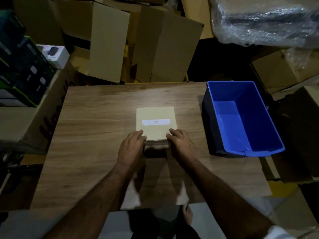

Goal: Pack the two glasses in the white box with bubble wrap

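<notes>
A closed pale box (156,116) with a white label on its lid sits in the middle of the wooden table (96,121). My left hand (133,147) rests on the box's near left corner, fingers curled over the lid edge. My right hand (180,144) does the same at the near right corner. Both hands grip the box between them. No glasses and no bubble wrap show on the table; the box's inside is hidden.
An empty blue plastic bin (241,118) stands on the table's right side. Cardboard boxes (155,45) are stacked behind the table, and dark product boxes (22,69) at the left. A bundle in clear plastic wrap (265,19) hangs at upper right.
</notes>
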`<action>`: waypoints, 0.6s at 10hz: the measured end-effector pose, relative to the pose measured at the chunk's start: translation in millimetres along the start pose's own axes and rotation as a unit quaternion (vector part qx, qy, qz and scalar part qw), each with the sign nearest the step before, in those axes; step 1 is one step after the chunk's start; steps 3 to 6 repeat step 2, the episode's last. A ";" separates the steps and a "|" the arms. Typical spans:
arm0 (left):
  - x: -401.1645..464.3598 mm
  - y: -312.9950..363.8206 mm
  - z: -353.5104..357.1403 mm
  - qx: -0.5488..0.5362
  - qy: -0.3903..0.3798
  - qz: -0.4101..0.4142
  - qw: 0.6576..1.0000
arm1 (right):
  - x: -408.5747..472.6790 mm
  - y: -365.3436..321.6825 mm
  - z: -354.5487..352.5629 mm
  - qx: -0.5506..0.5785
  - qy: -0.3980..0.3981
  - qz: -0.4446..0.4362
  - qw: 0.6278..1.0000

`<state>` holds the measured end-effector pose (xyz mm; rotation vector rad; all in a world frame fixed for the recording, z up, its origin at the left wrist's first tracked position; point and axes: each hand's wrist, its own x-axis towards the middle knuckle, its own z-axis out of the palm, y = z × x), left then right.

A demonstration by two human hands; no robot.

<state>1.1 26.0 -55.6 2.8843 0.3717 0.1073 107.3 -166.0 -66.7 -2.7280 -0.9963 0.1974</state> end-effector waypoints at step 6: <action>17.7 20.5 -31.1 0.002 0.092 0.000 0.996 | 9.9 -4.2 -38.4 0.042 0.072 -0.038 0.996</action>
